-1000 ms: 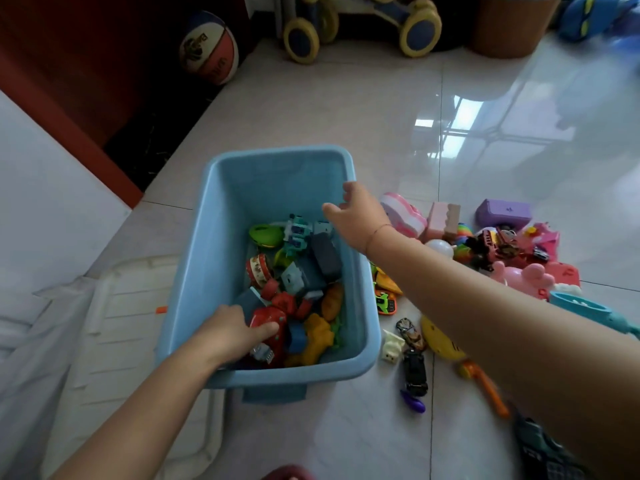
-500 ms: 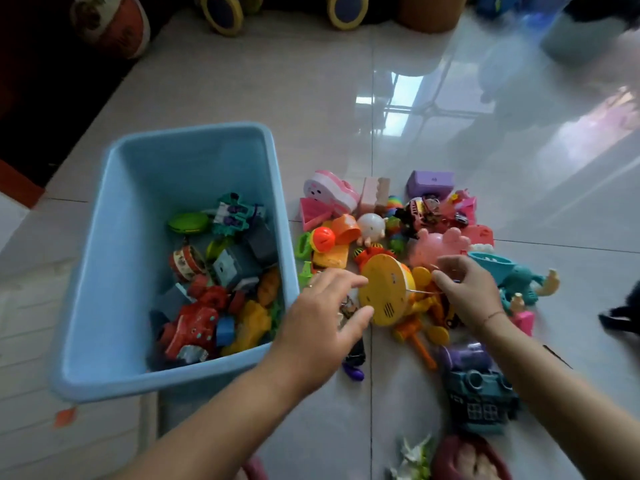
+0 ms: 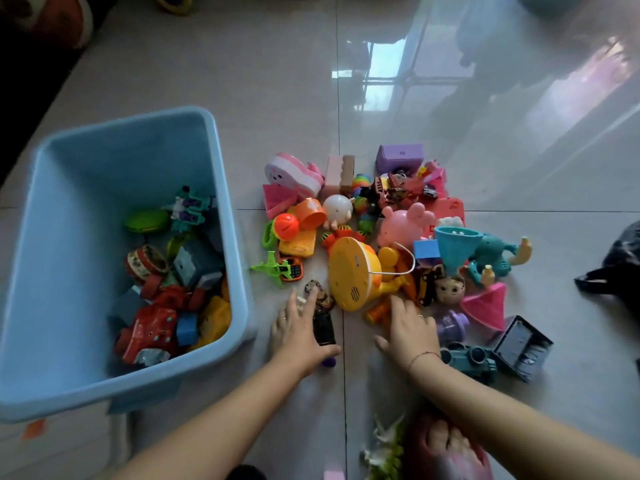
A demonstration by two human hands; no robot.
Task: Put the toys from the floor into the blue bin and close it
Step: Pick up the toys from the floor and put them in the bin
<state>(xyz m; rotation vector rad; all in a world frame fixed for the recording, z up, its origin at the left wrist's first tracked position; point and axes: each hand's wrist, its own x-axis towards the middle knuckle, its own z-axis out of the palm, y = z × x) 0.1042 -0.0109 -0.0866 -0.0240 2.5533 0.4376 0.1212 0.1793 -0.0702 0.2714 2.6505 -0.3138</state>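
I'm seeing my left hand (image 3: 301,332) lying flat, fingers straight, against a black toy car (image 3: 323,327). My right hand (image 3: 410,332) is spreading open, gripping nothing, beside a yellow round toy (image 3: 349,271). The blue bin (image 3: 104,168) is sitting open-topped just left of both.

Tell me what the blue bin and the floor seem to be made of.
Blue bin: likely moulded plastic, matte, with a smooth rolled rim and uniform colour. Floor: probably glazed tile, glossy; it mirrors a window and shows straight grout lines.
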